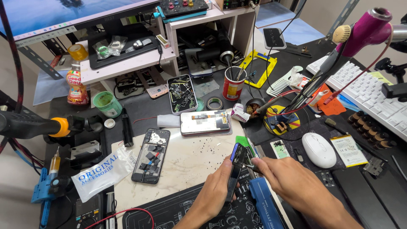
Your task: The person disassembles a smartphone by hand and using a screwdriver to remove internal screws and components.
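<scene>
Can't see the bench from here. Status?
Left hand grips phone frame on edge. Right hand works tweezers into it. Opened phone lies apart.

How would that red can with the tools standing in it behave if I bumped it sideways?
The red can is tall and narrow, with tools sticking out above its rim, so it probably tips rather than slides. It looks rigid. On its side, its round body would likely roll across the dark mat.

Bare slab (190,163) ahead of my hands; opened phone (151,155) left, screen (205,122) beyond, blue tool (263,205) probably crowding right.
</scene>
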